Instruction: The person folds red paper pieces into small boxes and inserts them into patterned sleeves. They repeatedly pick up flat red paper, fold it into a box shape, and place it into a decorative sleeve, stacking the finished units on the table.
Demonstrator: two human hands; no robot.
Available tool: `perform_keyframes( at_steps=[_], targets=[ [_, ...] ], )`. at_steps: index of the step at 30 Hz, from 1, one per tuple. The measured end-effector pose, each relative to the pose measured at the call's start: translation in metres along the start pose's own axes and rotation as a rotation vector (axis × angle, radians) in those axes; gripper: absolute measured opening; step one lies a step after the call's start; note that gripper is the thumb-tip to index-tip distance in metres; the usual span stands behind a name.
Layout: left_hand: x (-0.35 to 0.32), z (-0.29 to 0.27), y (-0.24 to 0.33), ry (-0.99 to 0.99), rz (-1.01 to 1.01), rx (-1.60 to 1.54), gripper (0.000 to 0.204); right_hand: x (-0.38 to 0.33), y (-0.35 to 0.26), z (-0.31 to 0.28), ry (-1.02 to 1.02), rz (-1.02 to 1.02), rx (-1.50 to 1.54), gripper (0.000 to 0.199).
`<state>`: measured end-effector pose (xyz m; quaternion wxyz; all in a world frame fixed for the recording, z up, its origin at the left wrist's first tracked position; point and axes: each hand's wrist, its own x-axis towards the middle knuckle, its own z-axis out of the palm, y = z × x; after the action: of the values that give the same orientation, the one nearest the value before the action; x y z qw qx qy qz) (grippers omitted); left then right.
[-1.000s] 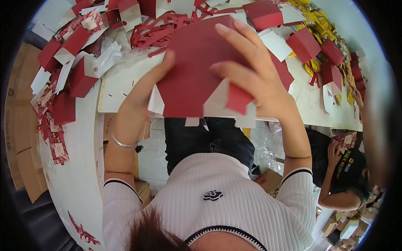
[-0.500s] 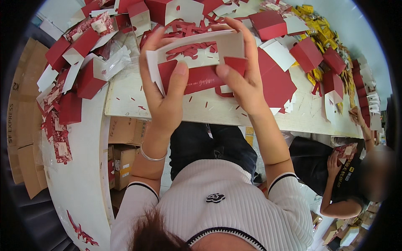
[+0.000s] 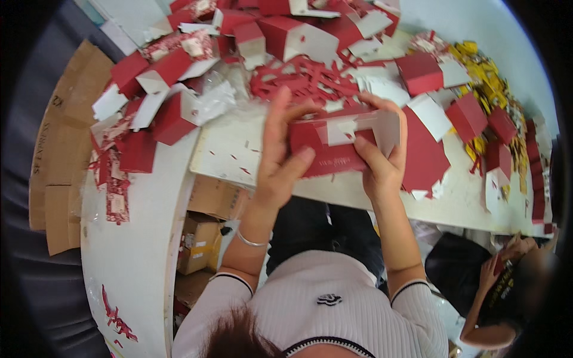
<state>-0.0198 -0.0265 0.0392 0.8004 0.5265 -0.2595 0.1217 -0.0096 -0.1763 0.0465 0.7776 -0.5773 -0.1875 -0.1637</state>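
Note:
Between my two hands is a red folding carton [image 3: 331,160], white on the inside, with an opening in its red face and one white end flap standing out at the right. My left hand [image 3: 279,170] grips its left end, the thumb on the near panel. At the right end, my right hand [image 3: 383,167] has its thumb by the opening and its fingers behind the carton. Just right of that hand lies a stack of flat red card sheets [image 3: 425,158]. Red strips [image 3: 310,77] are heaped beyond the carton on the white table [image 3: 227,149].
Red cartons [image 3: 174,118] with white flaps crowd the left and far side. Yellow packets [image 3: 480,71] pile up at far right. Patterned red pouches [image 3: 116,191] lie on the left table. Cardboard [image 3: 62,149] stands beyond it. A co-worker's hand [image 3: 489,271] is at lower right.
The carton has been tilted so more of its red outside shows and its opening looks narrower. The whole view has shifted, with the scene moving right in the picture.

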Motion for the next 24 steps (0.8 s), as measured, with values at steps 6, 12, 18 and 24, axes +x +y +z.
perform_keyframes(
  at_steps=[6,12,18,24],
  targets=[
    [0.004,-0.015,-0.004,0.200,-0.160,-0.009,0.057,-0.006,0.017,0.001,-0.190,0.009,-0.003,0.053],
    [0.003,-0.003,0.007,0.250,-0.038,0.079,0.030,-0.005,0.014,0.004,-0.163,0.035,0.197,0.041],
    [0.006,-0.011,0.000,0.195,-0.003,-0.039,0.023,0.002,0.018,-0.004,-0.234,-0.053,0.030,0.044],
    [0.014,0.012,0.013,0.426,-0.129,-0.003,0.022,-0.004,0.009,0.001,-0.153,0.097,0.256,0.038]
  ],
)
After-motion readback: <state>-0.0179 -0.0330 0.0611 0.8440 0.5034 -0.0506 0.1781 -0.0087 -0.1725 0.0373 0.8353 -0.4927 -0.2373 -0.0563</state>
